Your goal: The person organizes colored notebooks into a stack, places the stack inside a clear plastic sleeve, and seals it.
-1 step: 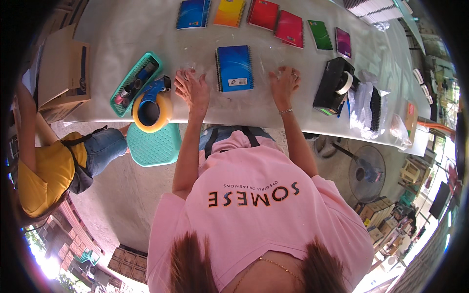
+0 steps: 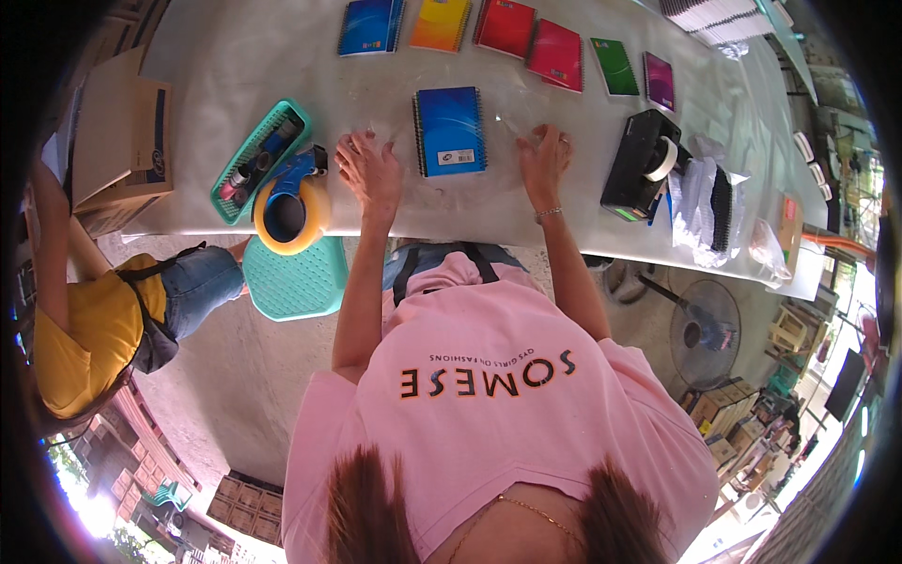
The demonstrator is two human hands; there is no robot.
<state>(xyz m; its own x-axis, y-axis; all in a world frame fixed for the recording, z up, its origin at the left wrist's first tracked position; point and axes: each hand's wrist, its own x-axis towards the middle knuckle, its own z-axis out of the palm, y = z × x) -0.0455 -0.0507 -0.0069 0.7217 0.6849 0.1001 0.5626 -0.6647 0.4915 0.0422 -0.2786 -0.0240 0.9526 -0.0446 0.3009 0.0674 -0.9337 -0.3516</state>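
A blue spiral notebook point(image 2: 449, 132) lies flat on the white table point(image 2: 235, 56), with what looks like a clear plastic film around it. My left hand point(image 2: 369, 172) rests palm down just left of the notebook, fingers spread. My right hand point(image 2: 543, 160) lies palm down just to its right, also spread, with a ring and a thin bracelet. Neither hand holds anything.
A blue tape gun with a yellow roll point(image 2: 289, 209) and a teal basket point(image 2: 259, 160) sit to the left. A black tape dispenser point(image 2: 644, 164) and wrapped notebooks point(image 2: 705, 202) are right. Several coloured notebooks point(image 2: 507, 26) line the far side. A person in yellow point(image 2: 85, 329) sits left by a teal stool point(image 2: 296, 277).
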